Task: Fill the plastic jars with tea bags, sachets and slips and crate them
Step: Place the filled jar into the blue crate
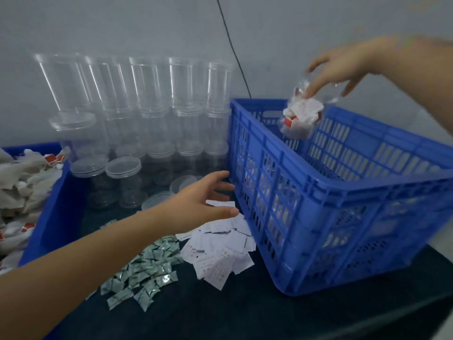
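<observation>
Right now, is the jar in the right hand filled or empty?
Filled: the jar, held by the right hand over the blue crate, shows tea bags and a slip through its clear wall.

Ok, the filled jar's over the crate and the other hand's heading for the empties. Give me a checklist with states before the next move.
1. Right hand holds the filled jar by its lid end: ok, though the frame is blurred there.
2. Jar is above the open blue crate, inside its rim: ok.
3. Jar lid fully closed: cannot tell.
4. Room in the crate beneath the jar: cannot tell, the floor is hidden.
5. Left hand is empty, open and near the empty jars: ok.
6. Slips and sachets are on the table for the next fill: ok.
</observation>
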`<act>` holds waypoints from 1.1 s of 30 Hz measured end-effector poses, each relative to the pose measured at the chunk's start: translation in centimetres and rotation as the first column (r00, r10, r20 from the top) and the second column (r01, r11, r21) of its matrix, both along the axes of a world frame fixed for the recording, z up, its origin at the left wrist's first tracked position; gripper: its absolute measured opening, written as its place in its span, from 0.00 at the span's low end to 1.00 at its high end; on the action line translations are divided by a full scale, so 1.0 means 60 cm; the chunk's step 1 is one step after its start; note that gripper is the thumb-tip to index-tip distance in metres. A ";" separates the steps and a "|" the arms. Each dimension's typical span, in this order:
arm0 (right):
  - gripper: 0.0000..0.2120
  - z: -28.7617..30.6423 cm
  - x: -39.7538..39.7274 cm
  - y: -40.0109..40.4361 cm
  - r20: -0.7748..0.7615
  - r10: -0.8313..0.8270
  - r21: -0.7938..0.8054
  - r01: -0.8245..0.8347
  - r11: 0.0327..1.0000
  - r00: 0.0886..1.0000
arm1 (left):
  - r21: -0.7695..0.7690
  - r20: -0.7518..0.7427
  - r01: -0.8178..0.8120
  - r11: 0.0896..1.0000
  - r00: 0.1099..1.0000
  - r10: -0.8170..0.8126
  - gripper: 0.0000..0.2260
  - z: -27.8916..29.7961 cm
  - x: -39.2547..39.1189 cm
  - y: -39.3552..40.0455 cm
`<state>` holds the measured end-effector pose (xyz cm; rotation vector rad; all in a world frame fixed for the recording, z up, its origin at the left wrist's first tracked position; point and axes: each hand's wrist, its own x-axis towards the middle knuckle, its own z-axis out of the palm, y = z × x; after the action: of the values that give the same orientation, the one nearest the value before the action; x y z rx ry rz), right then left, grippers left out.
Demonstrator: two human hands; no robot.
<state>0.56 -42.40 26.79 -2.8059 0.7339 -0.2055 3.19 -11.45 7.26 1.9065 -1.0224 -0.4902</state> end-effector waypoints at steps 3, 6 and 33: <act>0.35 -0.053 0.008 -0.024 -0.149 -0.028 -0.074 0.017 0.997 0.988 | 0.007 0.003 0.006 1.000 1.000 -0.006 0.35 -0.005 0.004 -0.015; 0.40 -0.119 0.017 -0.053 -0.331 -0.038 -0.165 -0.018 0.986 0.943 | 0.004 -0.004 0.021 1.000 1.000 -0.021 0.37 -0.010 0.006 -0.023; 0.15 -0.257 0.031 -0.050 -0.893 0.104 0.001 -0.229 0.973 0.437 | 0.092 0.037 0.094 0.991 0.995 -0.098 0.26 -0.028 0.025 -0.046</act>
<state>2.39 -45.43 11.36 -2.9153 0.5787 1.4493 4.66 -14.19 5.60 1.9602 -1.1399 -0.5626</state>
